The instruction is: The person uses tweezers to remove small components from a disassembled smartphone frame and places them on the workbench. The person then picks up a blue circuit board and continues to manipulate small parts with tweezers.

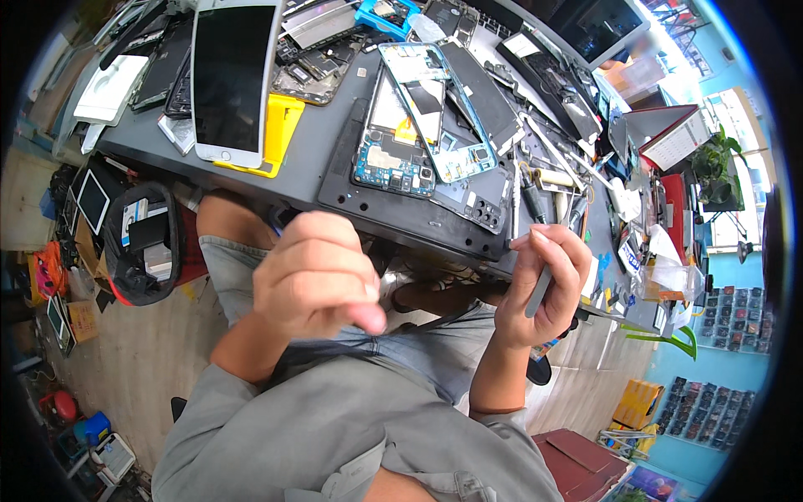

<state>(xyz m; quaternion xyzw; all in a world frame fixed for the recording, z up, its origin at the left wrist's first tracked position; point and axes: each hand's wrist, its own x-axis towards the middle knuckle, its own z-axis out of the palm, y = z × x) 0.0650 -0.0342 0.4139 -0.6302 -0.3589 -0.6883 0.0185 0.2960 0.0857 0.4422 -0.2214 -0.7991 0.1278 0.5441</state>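
My left hand (314, 276) is raised in front of the desk edge with its fingers curled in. Its thumb points to the right, and the inside of the palm is hidden. My right hand (548, 289) pinches slim dark-grey tweezers (539, 293), whose flat end lies along the palm. Beyond both hands, an opened phone (386, 159) with its blue circuit board bare lies on a black mat (335, 194). A light-blue phone frame (456, 105) leans across it at a slant. Neither hand touches the phone parts.
A large white-edged phone (232, 84) rests on a yellow holder (284, 125) at the left. Several stripped phone parts fill the back of the desk. Pens and tools (535, 197) lie at the right. Below the desk's left side stands a black-lined bin (142, 243).
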